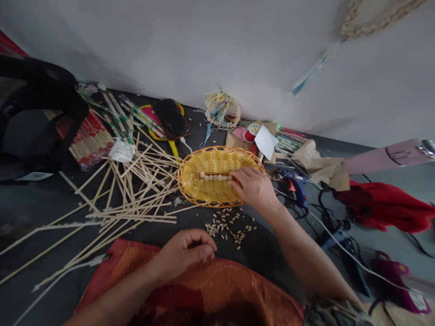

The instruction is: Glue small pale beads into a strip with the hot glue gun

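Observation:
Over the right half of a yellow woven basket [190,192], my right hand [256,188] has its fingers closed at the end of a knobbly strip of small pale wooden pieces [215,177]. The strip lies lengthwise within the basket. My left hand [188,251] is nearer to me, above the orange-red cloth [217,290], with fingers curled and thumb against the fingertips. Whatever those fingers hold, if anything, I cannot make out. Many short cut wooden pieces [234,228] lie scattered on the dark table between the basket and my left hand.
Loose thin wooden sticks [132,185] pile up left of the basket. A phone [171,118] and a beaded wreath with tassels [223,111] lie behind. To the right are a red thread spool [252,132], a blue glue gun [299,188], cables and a pink bottle [384,157].

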`<state>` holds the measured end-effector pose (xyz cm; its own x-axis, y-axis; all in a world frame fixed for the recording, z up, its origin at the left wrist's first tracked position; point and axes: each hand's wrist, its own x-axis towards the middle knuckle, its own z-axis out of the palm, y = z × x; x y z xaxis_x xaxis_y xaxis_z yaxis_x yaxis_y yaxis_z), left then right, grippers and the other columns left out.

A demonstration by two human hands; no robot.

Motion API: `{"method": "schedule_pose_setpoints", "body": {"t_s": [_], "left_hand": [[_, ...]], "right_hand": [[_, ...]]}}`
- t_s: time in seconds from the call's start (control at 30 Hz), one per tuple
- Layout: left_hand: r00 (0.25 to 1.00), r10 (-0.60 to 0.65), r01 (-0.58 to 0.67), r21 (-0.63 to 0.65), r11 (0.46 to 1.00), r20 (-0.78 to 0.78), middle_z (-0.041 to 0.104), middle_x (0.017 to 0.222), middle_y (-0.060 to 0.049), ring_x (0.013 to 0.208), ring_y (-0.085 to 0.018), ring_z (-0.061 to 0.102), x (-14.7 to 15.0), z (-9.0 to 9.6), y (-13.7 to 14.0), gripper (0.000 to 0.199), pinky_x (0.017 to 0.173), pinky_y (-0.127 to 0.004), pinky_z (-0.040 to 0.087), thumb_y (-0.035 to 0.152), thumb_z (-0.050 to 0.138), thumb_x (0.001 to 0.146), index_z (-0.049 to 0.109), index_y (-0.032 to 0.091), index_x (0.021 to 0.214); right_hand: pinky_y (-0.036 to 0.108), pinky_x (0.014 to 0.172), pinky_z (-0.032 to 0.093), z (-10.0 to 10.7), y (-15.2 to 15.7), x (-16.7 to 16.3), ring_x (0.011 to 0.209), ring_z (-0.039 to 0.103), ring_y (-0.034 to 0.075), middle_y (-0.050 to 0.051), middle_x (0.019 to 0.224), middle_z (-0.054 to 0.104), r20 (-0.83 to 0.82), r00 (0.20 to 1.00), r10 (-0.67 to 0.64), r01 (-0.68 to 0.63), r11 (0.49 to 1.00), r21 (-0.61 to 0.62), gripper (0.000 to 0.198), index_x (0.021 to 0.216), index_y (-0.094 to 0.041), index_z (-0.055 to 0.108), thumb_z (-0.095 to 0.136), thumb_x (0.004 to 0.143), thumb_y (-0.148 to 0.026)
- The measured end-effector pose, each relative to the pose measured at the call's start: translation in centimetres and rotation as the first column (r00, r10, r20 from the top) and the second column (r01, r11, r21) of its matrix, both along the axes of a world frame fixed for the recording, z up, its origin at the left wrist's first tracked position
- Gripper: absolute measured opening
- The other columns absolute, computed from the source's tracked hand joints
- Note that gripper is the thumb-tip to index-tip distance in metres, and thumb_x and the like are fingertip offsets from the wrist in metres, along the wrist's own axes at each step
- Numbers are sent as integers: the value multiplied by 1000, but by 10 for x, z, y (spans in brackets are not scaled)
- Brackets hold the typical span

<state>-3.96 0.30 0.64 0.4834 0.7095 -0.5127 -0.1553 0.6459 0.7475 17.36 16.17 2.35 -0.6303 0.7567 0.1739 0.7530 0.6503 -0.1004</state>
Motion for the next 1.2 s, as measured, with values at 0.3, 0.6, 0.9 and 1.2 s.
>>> {"method": "schedule_pose_setpoints", "body": {"t_s": [0.3,0.6,0.9,1.2], "left_hand": [[999,12,-12,17,1000,31,64,73,-2,63,-9,51,1,-5,0,26,62,-21,38,39,67,81,67,14,85],[999,36,-37,112,993,17,66,79,-5,60,-9,52,1,-10,-1,32,58,-21,36,43,70,78,67,12,88],[998,57,-60,189,980,24,62,77,-5,59,-9,51,6,-4,-1,35,59,-22,36,45,72,76,64,11,81],[993,97,-105,130,986,68,63,79,-6,60,-9,54,7,-7,-2,34,60,-22,38,39,76,73,64,11,87]], "right_hand": [[32,78,46,10,-1,2,91,59,23,7,92,67,21,1000,2,-2,1000,12,18,102,-19,63,58,91,-32],[34,84,48,44,-40,16,92,60,22,9,95,67,-100,995,20,-13,998,66,18,101,-18,63,50,95,-28],[26,74,48,38,-122,-4,83,62,16,5,83,67,-167,974,154,-167,984,-68,15,93,-20,64,50,94,-20],[29,78,54,-11,-135,1,85,66,16,6,93,71,-607,789,92,-99,995,22,17,100,-21,64,51,91,-15]]}}
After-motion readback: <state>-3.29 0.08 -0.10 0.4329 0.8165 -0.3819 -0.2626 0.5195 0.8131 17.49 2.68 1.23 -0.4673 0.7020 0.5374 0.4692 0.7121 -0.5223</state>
